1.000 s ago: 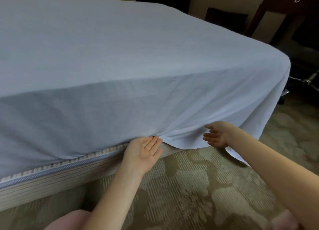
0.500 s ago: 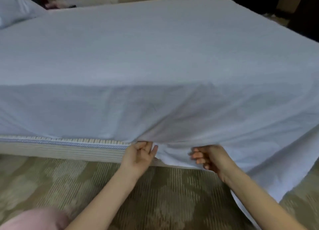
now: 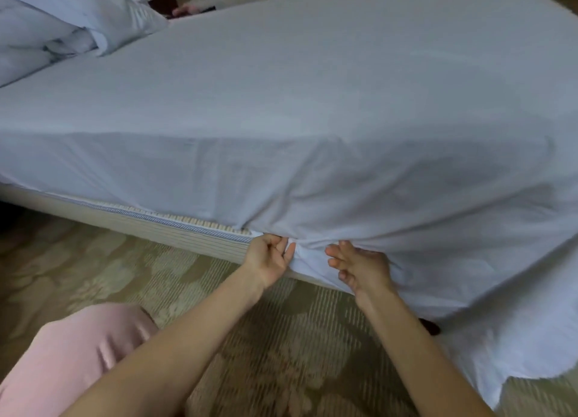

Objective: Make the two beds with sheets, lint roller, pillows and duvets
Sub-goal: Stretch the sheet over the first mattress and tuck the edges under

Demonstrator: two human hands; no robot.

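downward hangs sheet (image 3: 281, 109); left hand (image 3: 269, 259) pinches, right hand (image 3: 359, 267) presses

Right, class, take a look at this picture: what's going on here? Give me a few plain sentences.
A person is low down beside a bed, tucking in the white sheet. The left hand pinches the sheet's lower edge at the bed base, while the right hand presses open fingers against the cloth. Left of the hands the sheet is tucked in; to the right it hangs loose down to the carpet. Pillows lie heaped at the far end.
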